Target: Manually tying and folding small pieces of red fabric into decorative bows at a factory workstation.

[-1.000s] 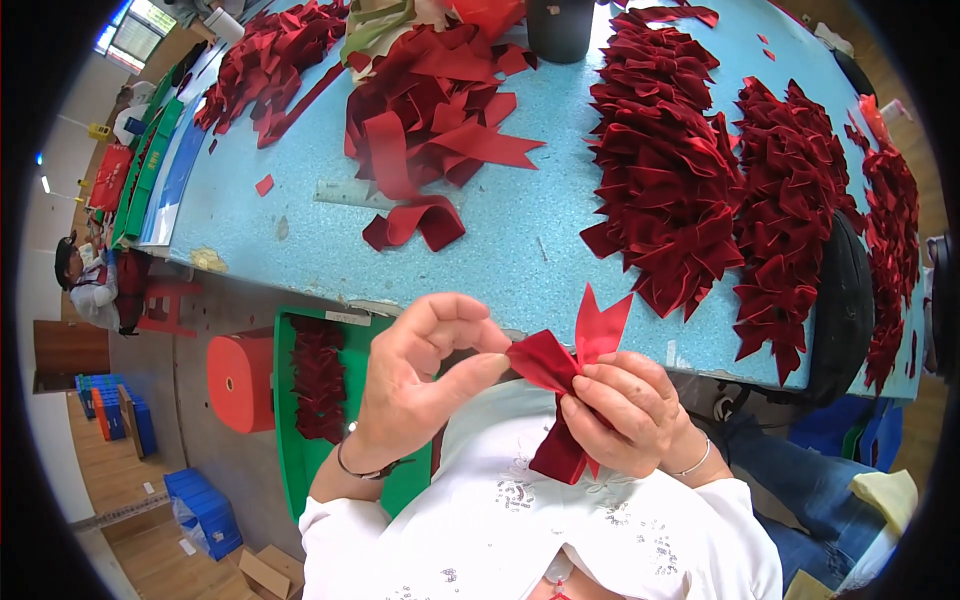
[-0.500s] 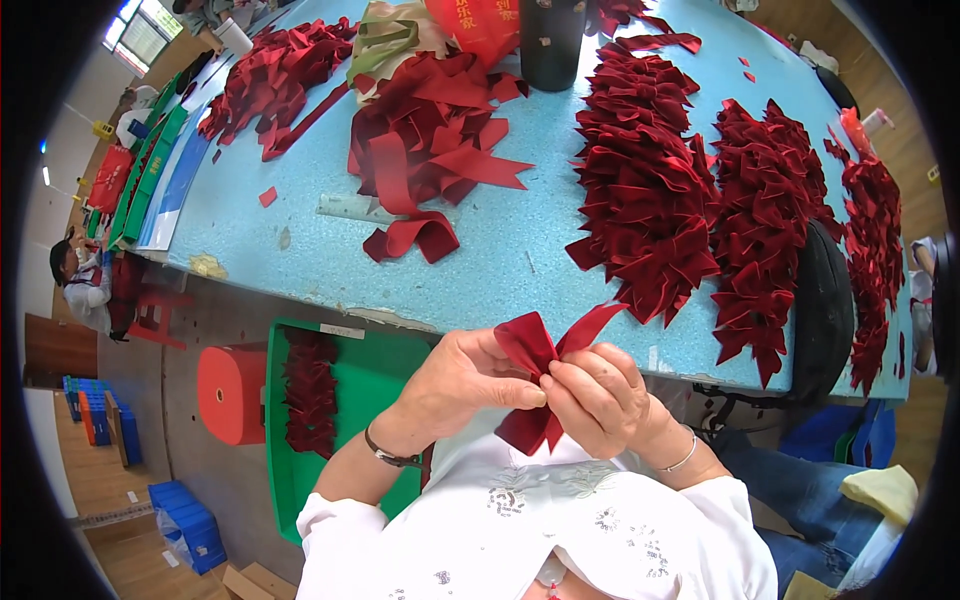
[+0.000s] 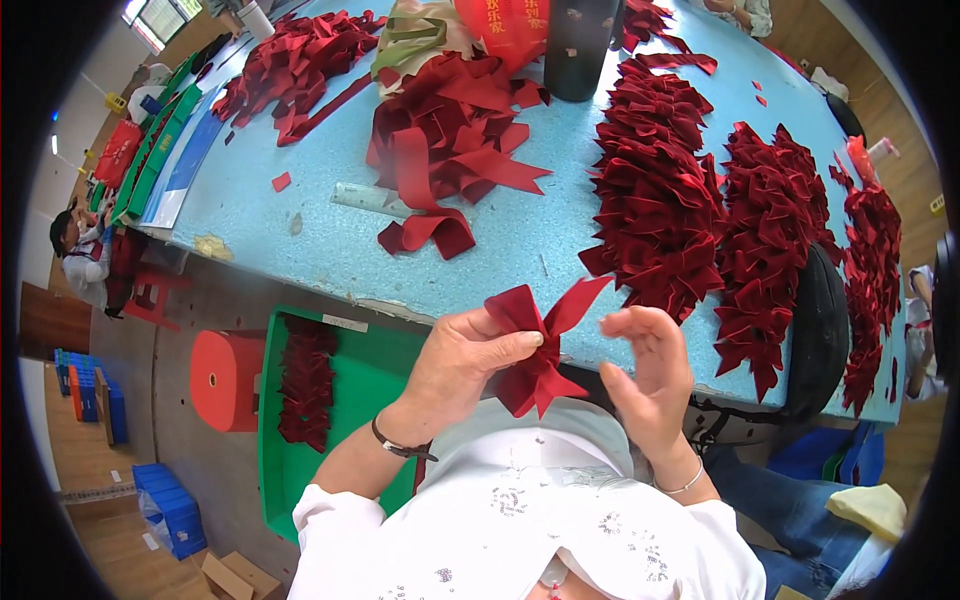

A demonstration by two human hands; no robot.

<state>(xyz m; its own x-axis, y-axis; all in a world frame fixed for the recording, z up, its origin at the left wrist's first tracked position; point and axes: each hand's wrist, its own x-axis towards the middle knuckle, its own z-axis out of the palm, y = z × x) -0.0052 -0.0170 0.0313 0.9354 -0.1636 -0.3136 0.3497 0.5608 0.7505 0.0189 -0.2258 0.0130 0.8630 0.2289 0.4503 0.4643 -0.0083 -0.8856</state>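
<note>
A dark red ribbon bow (image 3: 535, 345) is pinched at its middle between the thumb and fingers of my left hand (image 3: 462, 362). Its loops and tails fan out above and below the thumb. Just to the right, my right hand (image 3: 650, 375) is off the bow, thumb and fingers apart and nothing in them. Beyond my hands, on the blue table (image 3: 330, 255), lies a heap of loose red ribbon strips (image 3: 450, 130). Several rows of finished-looking bows (image 3: 660, 200) stand packed together at the right.
Below the table edge at left sits a green bin (image 3: 355, 390) holding a row of bows, beside a red stool (image 3: 228, 380). A black bag (image 3: 820, 330) leans at the table's right edge. A dark cylindrical bottle (image 3: 577, 60) and a red bag (image 3: 505, 30) stand farther back.
My right hand has let go of the bow and moved right, its fingers spreading. My left hand keeps hold of the bow.
</note>
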